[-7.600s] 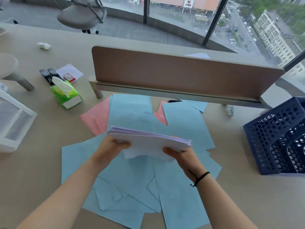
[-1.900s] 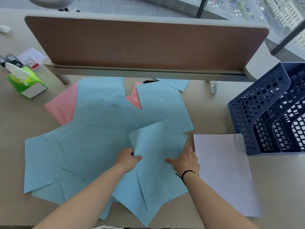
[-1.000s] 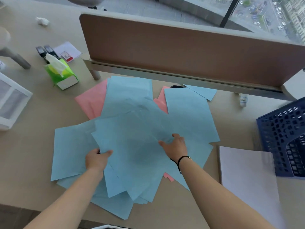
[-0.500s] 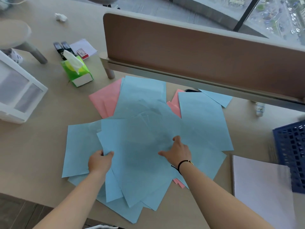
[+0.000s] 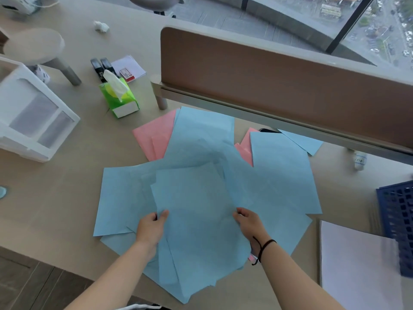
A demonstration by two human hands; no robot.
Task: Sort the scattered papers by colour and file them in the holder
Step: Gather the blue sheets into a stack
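**Watch the blue stack: it can slip or take a pink sheet along**

Your left hand pinches the left edge of a bunch of blue sheets, thumb on top and fingers curled under. Your right hand grips the right edge of the same bunch, fingers curled round it. The bunch sits low over the desk, on top of more blue sheets that fan out on all sides.

Pink sheets peek out at the back, just under the blue ones. A small bit of pink also shows right by your right wrist. A white stack lies on the desk to your right, just beside the dark blue holder. The holder is at the edge of the view, so you cannot see what is inside it.

Here is what could go wrong. The blue sheets in your hands are not lined up. Their corners point different ways. If you lift them like this, a loose one may slide out and fall.

You hold only the side edges. The middle may sag and bend.

The pink bit near your wrist could get caught up with the blue ones. Then the colours would be mixed.

Some blue sheets hang over the front edge of the desk. A bump from your arm could knock them to the floor.
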